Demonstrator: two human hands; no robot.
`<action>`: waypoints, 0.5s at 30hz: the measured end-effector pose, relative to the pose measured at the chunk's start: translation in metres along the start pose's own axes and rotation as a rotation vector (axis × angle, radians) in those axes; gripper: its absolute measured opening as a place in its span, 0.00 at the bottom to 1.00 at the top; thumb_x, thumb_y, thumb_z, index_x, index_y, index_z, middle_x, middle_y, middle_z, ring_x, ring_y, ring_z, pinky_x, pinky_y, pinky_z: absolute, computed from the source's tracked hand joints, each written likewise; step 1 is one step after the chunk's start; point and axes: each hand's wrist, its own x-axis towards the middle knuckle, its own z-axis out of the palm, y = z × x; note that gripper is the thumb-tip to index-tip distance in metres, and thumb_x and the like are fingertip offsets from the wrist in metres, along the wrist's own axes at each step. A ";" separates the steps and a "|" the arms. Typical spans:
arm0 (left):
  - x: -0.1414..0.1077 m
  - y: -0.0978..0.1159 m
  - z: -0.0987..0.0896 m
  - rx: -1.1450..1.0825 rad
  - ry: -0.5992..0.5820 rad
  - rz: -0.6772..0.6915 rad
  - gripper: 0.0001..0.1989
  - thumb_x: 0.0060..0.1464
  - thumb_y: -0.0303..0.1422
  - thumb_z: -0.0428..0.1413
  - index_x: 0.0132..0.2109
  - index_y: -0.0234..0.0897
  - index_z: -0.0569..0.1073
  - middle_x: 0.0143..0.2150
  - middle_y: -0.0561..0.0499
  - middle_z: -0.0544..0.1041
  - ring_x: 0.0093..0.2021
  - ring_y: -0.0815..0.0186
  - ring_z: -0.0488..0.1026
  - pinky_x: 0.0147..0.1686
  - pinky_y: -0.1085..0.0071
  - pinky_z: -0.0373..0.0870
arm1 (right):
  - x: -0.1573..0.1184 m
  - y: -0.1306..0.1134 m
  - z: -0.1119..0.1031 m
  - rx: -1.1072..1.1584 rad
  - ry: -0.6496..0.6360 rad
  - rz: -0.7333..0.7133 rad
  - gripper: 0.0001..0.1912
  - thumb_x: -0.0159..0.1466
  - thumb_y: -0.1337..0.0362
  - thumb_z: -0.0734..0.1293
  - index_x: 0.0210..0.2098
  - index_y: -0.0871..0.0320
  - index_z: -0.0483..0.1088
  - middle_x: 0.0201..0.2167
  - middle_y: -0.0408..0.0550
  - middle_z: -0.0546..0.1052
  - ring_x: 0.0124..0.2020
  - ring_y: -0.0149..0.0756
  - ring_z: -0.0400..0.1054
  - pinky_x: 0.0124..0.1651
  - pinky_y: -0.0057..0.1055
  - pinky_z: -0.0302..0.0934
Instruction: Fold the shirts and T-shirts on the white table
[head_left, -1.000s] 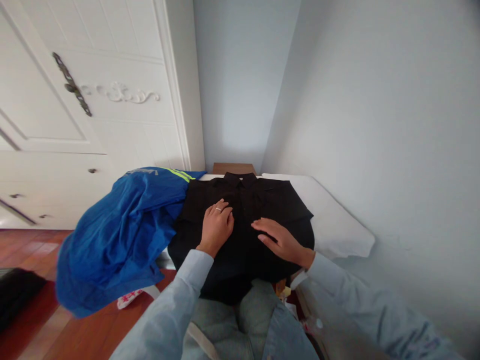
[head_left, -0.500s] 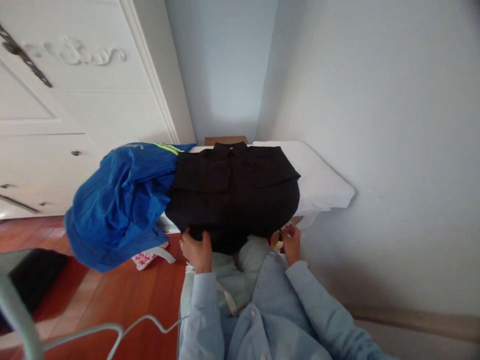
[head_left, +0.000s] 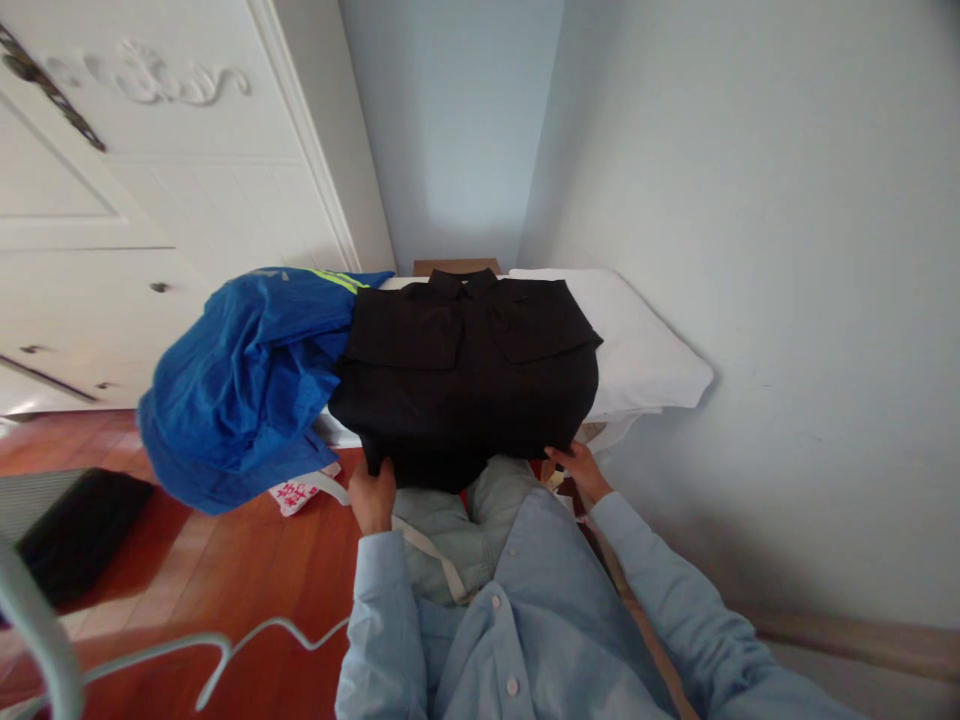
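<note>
A black short-sleeved shirt [head_left: 465,400] lies spread front side up on a white-covered board [head_left: 645,350], its collar at the far edge and its hem hanging over the near edge. My left hand [head_left: 373,497] pinches the hem at its left corner. At the right end of the hem, the fingers of my right hand [head_left: 581,470] are closed on the cloth. A crumpled blue garment [head_left: 247,400] with yellow-green stripes lies against the shirt's left side and drapes off the board's left end.
A white cabinet [head_left: 165,210] stands at the back left, and a pale wall [head_left: 750,250] rises on the right. On the wooden floor [head_left: 255,580] are a black item [head_left: 86,530] and a white bag [head_left: 296,492] with red print. A pale curved tube [head_left: 37,630] crosses the lower left.
My left hand has moved slightly left and down to the hem's corner. My right hand has come up to the hem and closed on it. The view has shifted a little.
</note>
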 end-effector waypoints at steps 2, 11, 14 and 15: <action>0.000 0.001 -0.012 -0.062 0.064 0.012 0.19 0.53 0.44 0.51 0.38 0.34 0.77 0.34 0.41 0.79 0.41 0.48 0.77 0.43 0.55 0.73 | -0.007 -0.007 -0.006 0.149 0.016 0.078 0.23 0.50 0.49 0.78 0.38 0.56 0.77 0.36 0.47 0.82 0.37 0.40 0.75 0.44 0.37 0.70; -0.011 0.004 -0.019 -0.085 0.071 -0.088 0.27 0.58 0.48 0.47 0.48 0.28 0.75 0.48 0.31 0.78 0.52 0.44 0.74 0.54 0.51 0.69 | -0.024 -0.015 -0.012 0.395 0.148 0.240 0.24 0.49 0.45 0.80 0.34 0.56 0.75 0.30 0.42 0.79 0.31 0.34 0.72 0.35 0.29 0.67; -0.016 0.003 -0.015 -0.059 -0.095 -0.131 0.37 0.60 0.55 0.45 0.59 0.26 0.70 0.59 0.28 0.72 0.64 0.41 0.67 0.62 0.50 0.64 | -0.026 -0.007 -0.005 0.444 0.039 0.282 0.27 0.51 0.43 0.78 0.42 0.54 0.76 0.41 0.46 0.82 0.40 0.39 0.76 0.42 0.34 0.70; -0.016 0.001 -0.014 -0.067 -0.134 -0.125 0.38 0.60 0.56 0.45 0.61 0.27 0.69 0.62 0.29 0.71 0.66 0.43 0.65 0.63 0.51 0.62 | -0.028 -0.003 -0.003 0.436 -0.014 0.303 0.28 0.52 0.43 0.77 0.45 0.53 0.75 0.44 0.47 0.81 0.43 0.41 0.76 0.45 0.36 0.70</action>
